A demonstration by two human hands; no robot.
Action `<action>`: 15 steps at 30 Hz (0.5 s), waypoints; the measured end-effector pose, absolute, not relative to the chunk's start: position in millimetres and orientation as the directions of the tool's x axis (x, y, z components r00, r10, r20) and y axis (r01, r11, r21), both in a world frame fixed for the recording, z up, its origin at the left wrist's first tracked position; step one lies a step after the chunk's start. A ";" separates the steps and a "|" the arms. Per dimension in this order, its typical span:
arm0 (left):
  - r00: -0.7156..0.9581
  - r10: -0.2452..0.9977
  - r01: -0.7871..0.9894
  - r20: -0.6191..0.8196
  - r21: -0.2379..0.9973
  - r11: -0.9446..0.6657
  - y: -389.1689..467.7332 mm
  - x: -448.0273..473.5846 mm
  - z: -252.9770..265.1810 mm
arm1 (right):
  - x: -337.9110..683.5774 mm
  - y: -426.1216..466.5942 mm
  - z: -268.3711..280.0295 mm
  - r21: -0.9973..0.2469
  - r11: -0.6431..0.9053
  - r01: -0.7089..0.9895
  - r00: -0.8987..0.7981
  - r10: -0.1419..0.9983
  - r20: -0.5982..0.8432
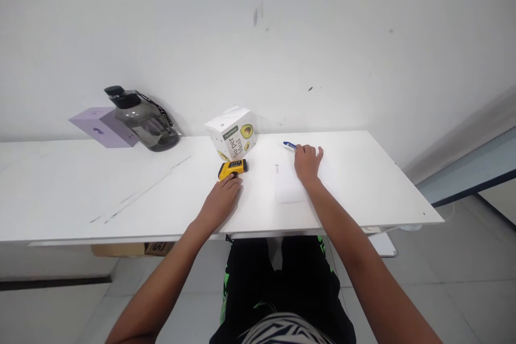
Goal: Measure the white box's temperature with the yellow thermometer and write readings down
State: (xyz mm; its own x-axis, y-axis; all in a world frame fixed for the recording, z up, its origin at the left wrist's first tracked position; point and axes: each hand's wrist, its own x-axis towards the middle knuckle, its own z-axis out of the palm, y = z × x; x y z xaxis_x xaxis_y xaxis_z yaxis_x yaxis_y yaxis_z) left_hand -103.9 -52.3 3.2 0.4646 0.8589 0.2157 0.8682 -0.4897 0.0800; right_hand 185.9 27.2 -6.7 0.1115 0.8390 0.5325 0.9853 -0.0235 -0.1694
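The yellow handheld meter (pixel 233 169) and blue pen (pixel 289 145) look plastic. The tabletop (pixel 161 199) looks smooth, the sheet (pixel 288 185) matt paper.

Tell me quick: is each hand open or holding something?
Left hand: touching the yellow device; grip unclear.
Right hand: at the blue pen; grip unclear.

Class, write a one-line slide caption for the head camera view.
Left hand at a yellow device, right hand at a blue pen, with white paper on a white table.
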 end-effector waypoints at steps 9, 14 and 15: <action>0.523 0.815 0.830 0.247 0.070 -0.554 -54.5 1.8 25.2 | 189.1 20.3 8.0 -0.511 0.052 0.858 0.259 0.815 0.518; 0.392 0.917 0.901 0.074 0.168 -0.399 -6.4 24.1 5.7 | 186.3 -0.6 21.2 -0.652 0.213 0.728 0.225 0.824 0.521; 0.385 0.921 0.901 0.066 0.188 -0.390 -1.9 23.1 1.2 | 185.7 -4.0 25.2 -0.676 0.241 0.697 0.231 0.816 0.529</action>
